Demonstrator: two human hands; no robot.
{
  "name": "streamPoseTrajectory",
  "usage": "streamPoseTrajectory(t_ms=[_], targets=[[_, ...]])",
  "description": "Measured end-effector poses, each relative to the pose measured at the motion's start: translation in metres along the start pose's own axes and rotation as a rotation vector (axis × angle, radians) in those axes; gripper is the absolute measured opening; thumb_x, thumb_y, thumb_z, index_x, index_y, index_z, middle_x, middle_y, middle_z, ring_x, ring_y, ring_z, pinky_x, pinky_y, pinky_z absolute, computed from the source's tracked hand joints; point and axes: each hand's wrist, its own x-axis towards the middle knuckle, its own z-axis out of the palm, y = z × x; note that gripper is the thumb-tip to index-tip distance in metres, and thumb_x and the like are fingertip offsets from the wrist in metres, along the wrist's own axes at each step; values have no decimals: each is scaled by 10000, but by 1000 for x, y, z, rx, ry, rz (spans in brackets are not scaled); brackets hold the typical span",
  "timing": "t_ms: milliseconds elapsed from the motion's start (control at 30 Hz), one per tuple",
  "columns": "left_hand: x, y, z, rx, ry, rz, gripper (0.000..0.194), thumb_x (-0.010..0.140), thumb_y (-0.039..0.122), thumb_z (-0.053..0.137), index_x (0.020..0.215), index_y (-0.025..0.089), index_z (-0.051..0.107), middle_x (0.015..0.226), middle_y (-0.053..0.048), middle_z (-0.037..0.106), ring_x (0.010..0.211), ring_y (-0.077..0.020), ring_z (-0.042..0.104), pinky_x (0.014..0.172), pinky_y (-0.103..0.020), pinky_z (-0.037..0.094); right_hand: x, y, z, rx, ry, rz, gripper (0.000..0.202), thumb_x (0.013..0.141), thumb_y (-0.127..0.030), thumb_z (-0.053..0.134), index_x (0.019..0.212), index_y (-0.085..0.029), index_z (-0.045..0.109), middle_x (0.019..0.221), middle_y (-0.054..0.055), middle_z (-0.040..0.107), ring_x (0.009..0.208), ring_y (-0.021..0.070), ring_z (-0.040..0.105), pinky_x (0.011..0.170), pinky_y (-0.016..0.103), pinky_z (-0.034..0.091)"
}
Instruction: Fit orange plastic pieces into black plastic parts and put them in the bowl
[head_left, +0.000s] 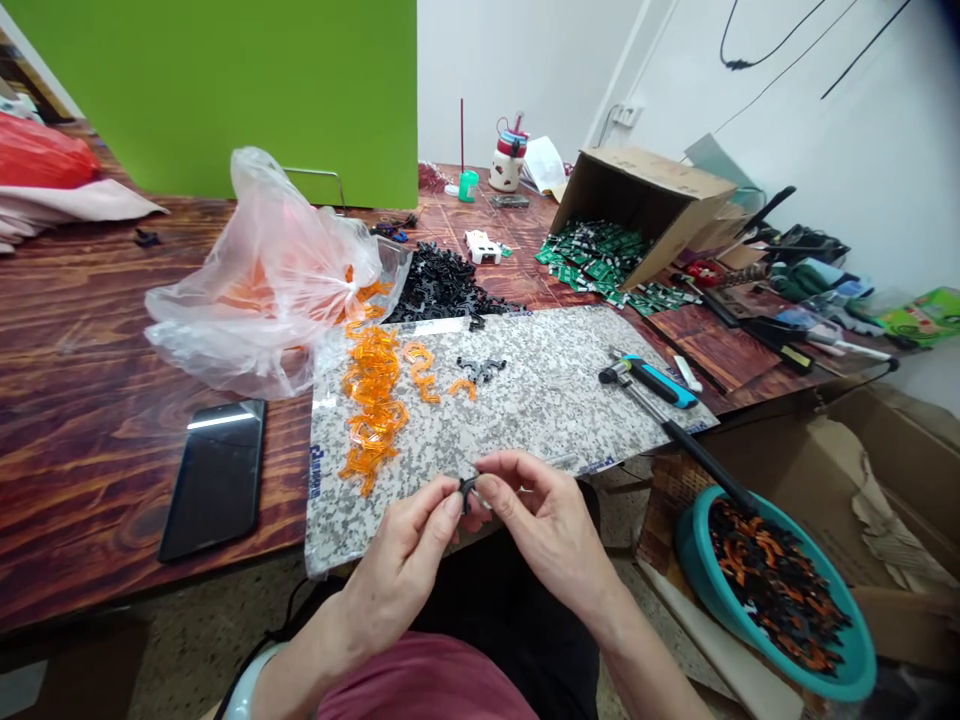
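A small curved black plastic part [468, 492] is pinched between my two hands at the front edge of the speckled grey board [525, 420]. My left hand [409, 540] grips it with thumb and forefinger; my right hand [544, 525] holds its other side. Fingers cover much of the part. Beyond my hands, a few black parts [482, 368] lie beside a curved orange piece [463, 387]. Further left, translucent orange curved pieces [373, 375] are heaped in a column, with several loose ones [421, 370] next to them.
A tablet [214, 480] and a plastic bag [262, 290] lie left. Behind the board are a black parts pile [442, 285] and a cardboard box [645, 200] spilling green circuit boards [592, 250]. Right are a hammer [675, 430], a blue-black cutter [660, 382] and a teal basin [795, 665] of black-orange parts.
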Motion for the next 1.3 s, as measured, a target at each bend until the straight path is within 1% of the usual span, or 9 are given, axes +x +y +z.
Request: streamPoseTrajectory(t_ms=[200,500,600,667,800,900,967,1067,1300], targets=[[-3,-4,7,41,-15,59,254,980,267,362,789,209,520,704,37,529,645,-109,494,616,-207,398,-1,5,11,139,-19,-7,192,863,-330,607,768,-166,572,611,-34,571,527,95,565,532,218,461],[-1,-4,8,103,38,95,332,971,295,356,685,193,491,631,30,494,573,-108,464,566,-224,372,-4,10,17,-75,83,-132,282,905,-349,533,683,-175,536,558,-35,555,512,86,509,522,207,398],[4,-6,2,61,38,1,337,968,349,361,718,189,522,626,26,514,578,-115,472,570,-227,379,15,10,8,-166,-30,-114,274,885,-389,551,730,-170,605,608,-20,593,546,97,521,517,205,393],[7,-6,-2,0,52,-56,341,962,387,367,753,184,546,640,22,525,590,-117,474,572,-229,381,37,10,-1,-355,-70,-146,267,891,-409,536,817,-183,656,734,-1,652,619,110,558,557,210,408],[9,-8,-5,-158,104,-157,377,933,471,398,788,167,569,656,14,531,592,-117,472,554,-229,369,83,14,-12,-851,178,-152,287,885,-451,531,822,-206,667,859,31,678,779,166,607,681,256,421],[8,-9,-4,-246,119,-211,411,915,520,409,807,160,575,674,6,545,603,-118,485,562,-232,370,106,22,-6,-956,271,-112,261,842,-422,590,775,-179,654,854,94,672,851,239,610,706,307,410],[7,-9,-4,-275,121,-217,413,904,532,428,814,159,579,687,1,553,612,-120,493,562,-232,369,112,27,0,-976,297,-102,208,839,-362,588,781,-172,648,864,111,674,834,242,618,689,309,408],[6,-9,-5,-298,132,-218,383,891,513,474,815,156,588,696,1,555,618,-117,495,556,-227,367,109,29,0,-957,286,-117,159,838,-311,563,775,-185,635,785,67,684,721,195,628,645,279,411],[7,-12,-4,-362,127,-225,346,882,485,513,817,155,592,694,7,560,602,-102,500,537,-213,367,69,27,-35,-972,292,-243,109,820,-259,560,734,-193,571,681,13,629,581,151,563,603,263,402]])
